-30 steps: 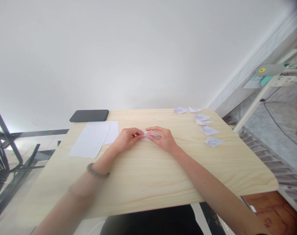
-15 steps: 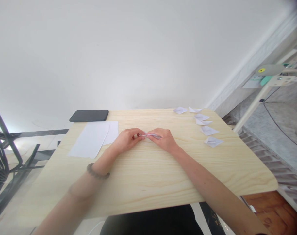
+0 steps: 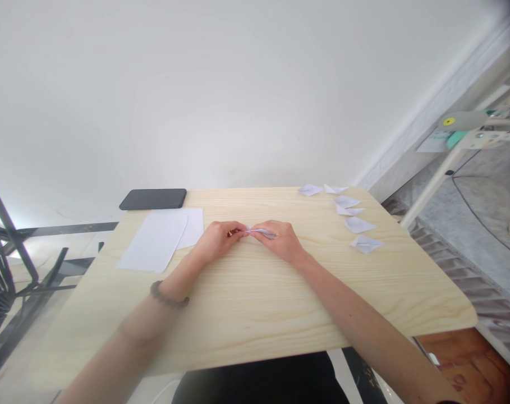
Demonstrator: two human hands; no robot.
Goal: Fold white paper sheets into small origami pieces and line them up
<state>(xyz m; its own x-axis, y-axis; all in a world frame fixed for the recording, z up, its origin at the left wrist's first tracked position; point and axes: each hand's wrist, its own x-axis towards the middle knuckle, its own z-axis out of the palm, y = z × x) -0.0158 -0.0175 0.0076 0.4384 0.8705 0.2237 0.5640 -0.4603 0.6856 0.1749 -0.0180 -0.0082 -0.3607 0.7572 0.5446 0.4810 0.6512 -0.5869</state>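
A small folded white paper piece point(image 3: 261, 232) lies between my two hands at the middle of the light wooden table point(image 3: 255, 303). My left hand point(image 3: 218, 239) pinches its left tip with the fingers curled. My right hand point(image 3: 280, 240) is closed over its right part and presses it on the table. A dark bead bracelet point(image 3: 167, 298) sits on my left wrist.
Flat white paper sheets point(image 3: 160, 238) lie to the left, with a dark phone point(image 3: 154, 198) behind them at the table's far edge. Several folded white paper shapes point(image 3: 358, 224) lie in a curved row at the far right. A white wall stands right behind the table.
My hands have drawn slightly closer over the paper piece and the fingers have shifted on it. Nothing else has moved.
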